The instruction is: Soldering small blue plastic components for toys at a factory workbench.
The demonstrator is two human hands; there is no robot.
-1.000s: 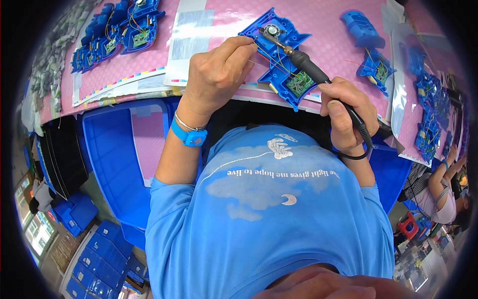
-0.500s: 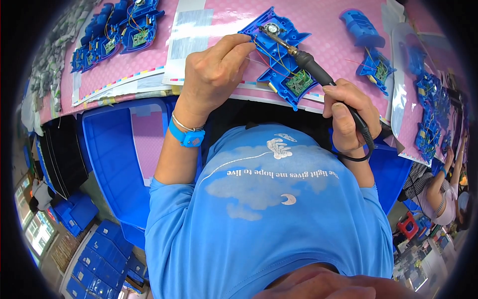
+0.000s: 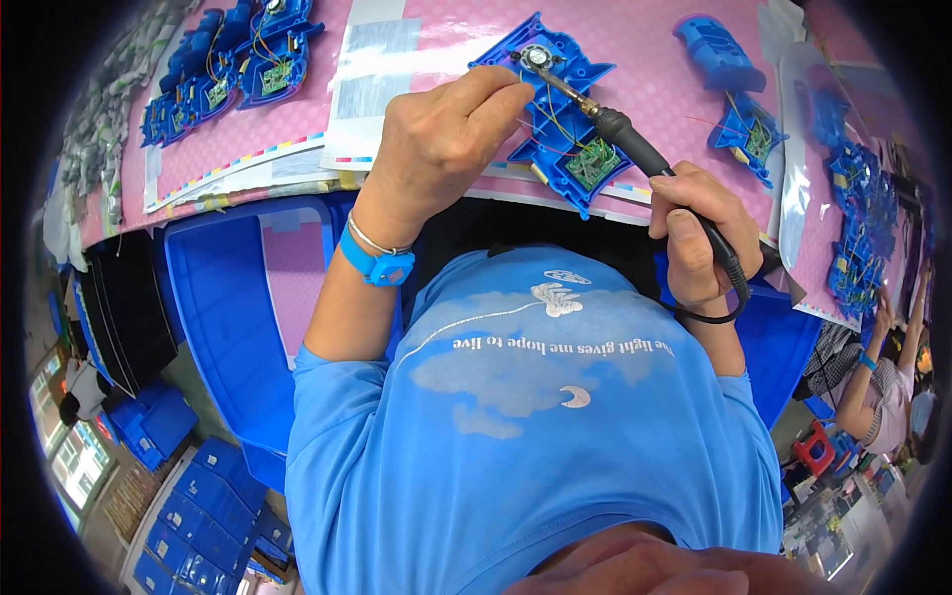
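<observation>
In front of me lies an open blue plastic housing (image 3: 587, 73) with a small round speaker (image 3: 538, 58) near its far end. A green circuit board (image 3: 593, 164) sits in the nearer part, and thin red and yellow wires run between them. My right hand (image 3: 702, 233) is closed around the dark handle of a soldering iron (image 3: 635, 144), whose tip reaches the speaker. Pinched together beside the speaker, the fingers of my left hand (image 3: 441, 144) hold what looks like a thin wire; its end is hidden by them.
More blue housings with boards (image 3: 275, 74) lie at the far left. Another opened unit (image 3: 751, 134) sits to the right, with a heap of housings (image 3: 855, 233) beyond. Blue bins (image 3: 223, 327) stand below the table edge. At far right, another person's arm (image 3: 861, 382) shows.
My left hand has moved right, closer over the speaker. The iron's tip has shifted from the speaker's left side onto its near right part. The housing has slid slightly left.
</observation>
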